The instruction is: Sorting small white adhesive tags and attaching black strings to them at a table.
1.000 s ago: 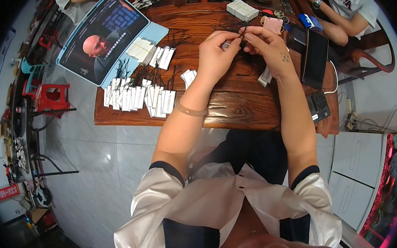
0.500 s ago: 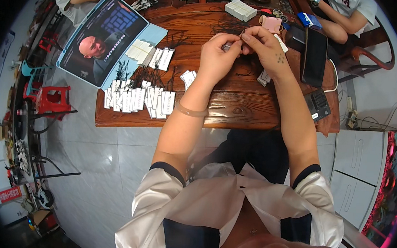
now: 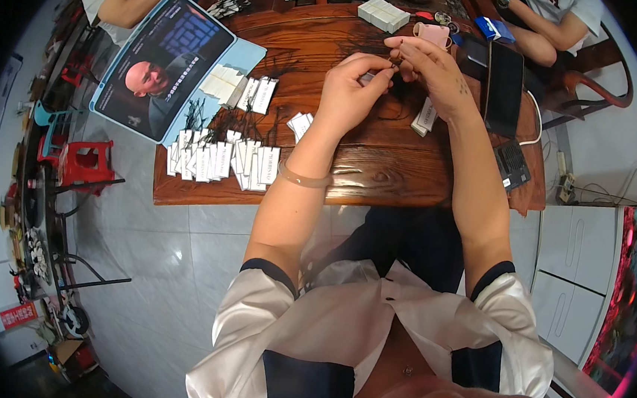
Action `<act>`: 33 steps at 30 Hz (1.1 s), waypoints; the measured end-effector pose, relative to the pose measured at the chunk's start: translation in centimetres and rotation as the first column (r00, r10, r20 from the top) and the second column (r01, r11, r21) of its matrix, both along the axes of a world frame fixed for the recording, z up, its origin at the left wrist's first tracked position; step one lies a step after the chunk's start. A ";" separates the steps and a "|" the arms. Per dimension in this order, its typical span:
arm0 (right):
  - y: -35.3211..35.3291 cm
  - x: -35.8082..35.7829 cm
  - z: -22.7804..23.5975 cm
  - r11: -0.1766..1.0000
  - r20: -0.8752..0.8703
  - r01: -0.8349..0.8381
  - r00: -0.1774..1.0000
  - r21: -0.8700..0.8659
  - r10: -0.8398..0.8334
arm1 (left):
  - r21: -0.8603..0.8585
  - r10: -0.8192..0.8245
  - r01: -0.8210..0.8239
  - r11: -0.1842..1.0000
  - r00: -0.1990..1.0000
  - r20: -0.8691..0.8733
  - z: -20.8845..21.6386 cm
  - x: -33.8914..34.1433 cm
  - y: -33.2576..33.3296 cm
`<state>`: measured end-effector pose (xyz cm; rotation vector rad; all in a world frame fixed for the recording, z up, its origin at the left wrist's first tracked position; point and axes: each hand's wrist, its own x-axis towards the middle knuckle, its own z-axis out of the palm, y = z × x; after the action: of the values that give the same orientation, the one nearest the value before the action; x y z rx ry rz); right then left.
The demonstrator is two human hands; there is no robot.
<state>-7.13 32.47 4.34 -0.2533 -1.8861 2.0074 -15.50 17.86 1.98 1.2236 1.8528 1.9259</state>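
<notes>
Over the wooden table (image 3: 380, 181), my left hand (image 3: 349, 89) and my right hand (image 3: 434, 77) are close together, fingertips nearly touching. Each is closed in a pinch at a thin black string (image 3: 395, 67), mostly hidden by the fingers. A small greyish piece shows under the left fingers; I cannot make out what it is. Beneath my right wrist lies a small stack of white hang tags (image 3: 424, 119). A few loose white tags (image 3: 299, 126) lie beside my left forearm. More black strings (image 3: 357, 43) are spread beyond my hands.
White tags with black strings (image 3: 221, 158) lie in rows at the front left, by a tablet (image 3: 168, 67) in a blue case. Stacked blank tags (image 3: 384, 14), a pink cup (image 3: 432, 34), a black case (image 3: 504, 90) and a blue box (image 3: 494, 29) stand farther off. Two people sit across.
My right hand has turned and lifted slightly, its fingers stretching out more. The stack of tags under my right wrist shows more. The left hand has barely moved.
</notes>
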 end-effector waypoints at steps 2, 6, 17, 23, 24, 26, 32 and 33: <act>0.1 0.1 0.0 0.987 -0.052 0.018 0.999 0.161 -0.009 | 0.046 -0.161 0.155 0.987 0.949 0.271 0.0 0.3 0.2; 0.4 -0.1 -0.5 0.995 -0.167 0.104 0.981 0.000 -0.103 | 0.177 -0.303 0.247 0.953 0.749 0.589 1.1 0.4 0.3; 0.2 0.5 -0.1 0.983 0.031 -0.022 0.999 0.182 0.016 | 0.144 -0.245 0.201 0.969 0.851 0.464 0.2 0.0 0.3; 0.1 0.1 -0.4 0.980 -0.039 -0.094 0.994 0.177 0.103 | 0.155 -0.208 0.155 0.976 0.878 0.431 0.3 -0.3 0.1; 0.2 0.1 -0.5 0.979 -0.039 -0.098 0.993 0.179 0.107 | 0.158 -0.206 0.151 0.976 0.879 0.430 0.3 -0.3 0.1; -0.1 0.0 -0.5 0.974 -0.030 -0.064 0.997 0.217 0.072 | 0.002 -0.095 0.100 0.995 0.940 0.329 0.1 -0.4 -0.1; -0.1 -0.2 -1.0 0.917 -0.131 0.087 0.991 0.389 -0.039 | -0.119 -0.039 0.071 0.990 0.968 0.250 0.6 -0.6 -0.2; -0.1 -0.2 -1.0 0.916 -0.129 0.094 0.991 0.391 -0.046 | -0.118 -0.047 0.079 0.990 0.967 0.251 0.6 -0.4 -0.2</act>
<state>-7.29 32.41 3.29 -0.0870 -2.1190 1.5119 -15.91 17.66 2.62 0.9434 1.7548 1.8032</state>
